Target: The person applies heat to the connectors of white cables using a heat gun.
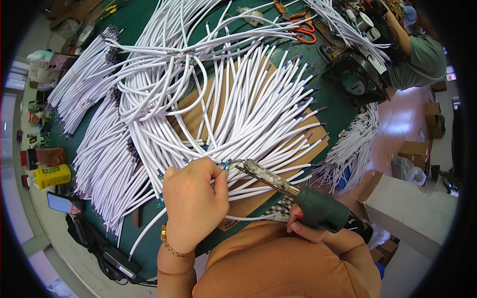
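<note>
My left hand (196, 198), with a gold-coloured bracelet at its wrist, is closed in a pinch at a white cable's end. A small green and blue end piece (226, 164) peeks out by its fingertips; most of the grip is hidden. My right hand (309, 231) is wrapped round the dark green handle of a soldering iron (322, 209). The iron's metal barrel points up and left, its bent tip close to that end piece; whether they touch I cannot tell. Many white cables (238, 109) with blue and brown wire ends lie beyond both hands on brown cardboard (310, 131).
More bundles of white cables (102, 154) cover the left of the green table. Orange-handled scissors (304, 32) lie at the back, near a black fan-like device (355, 82). A yellow container (52, 176) and phone (62, 202) are far left. Another person's sleeve (420, 59) shows at back right.
</note>
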The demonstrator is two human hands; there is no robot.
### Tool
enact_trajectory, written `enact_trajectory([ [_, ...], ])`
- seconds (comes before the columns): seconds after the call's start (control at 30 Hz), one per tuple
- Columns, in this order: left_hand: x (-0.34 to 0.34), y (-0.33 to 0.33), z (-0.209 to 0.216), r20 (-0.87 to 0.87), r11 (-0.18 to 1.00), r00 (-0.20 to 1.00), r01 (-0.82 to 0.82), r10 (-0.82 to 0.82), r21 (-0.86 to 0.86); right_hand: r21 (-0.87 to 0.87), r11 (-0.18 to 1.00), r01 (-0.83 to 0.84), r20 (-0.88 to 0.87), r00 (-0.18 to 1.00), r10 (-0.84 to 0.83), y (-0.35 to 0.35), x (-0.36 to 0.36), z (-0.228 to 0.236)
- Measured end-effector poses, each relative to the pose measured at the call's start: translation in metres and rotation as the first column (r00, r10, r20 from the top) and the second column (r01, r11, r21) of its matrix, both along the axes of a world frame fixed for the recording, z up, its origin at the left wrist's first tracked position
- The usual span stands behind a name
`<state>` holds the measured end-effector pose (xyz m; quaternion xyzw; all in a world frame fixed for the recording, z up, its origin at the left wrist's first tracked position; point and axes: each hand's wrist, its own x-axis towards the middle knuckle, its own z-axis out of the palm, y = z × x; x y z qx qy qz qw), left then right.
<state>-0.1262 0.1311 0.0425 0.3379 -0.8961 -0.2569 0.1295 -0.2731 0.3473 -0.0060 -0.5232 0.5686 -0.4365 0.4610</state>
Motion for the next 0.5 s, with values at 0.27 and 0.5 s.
enact_trajectory([
  [0.27,-0.001,0.0,0.0,-0.004,1.0,1.0,0.001,-0.001,0.009,0.089,0.989,0.117,-0.22,0.971,-0.095,0.013,0.013,0.011],
  [0.5,0.001,0.001,-0.001,0.017,0.999,1.0,0.017,-0.018,0.038,-0.033,0.989,0.147,-0.331,0.932,-0.149,0.006,0.01,0.014],
])
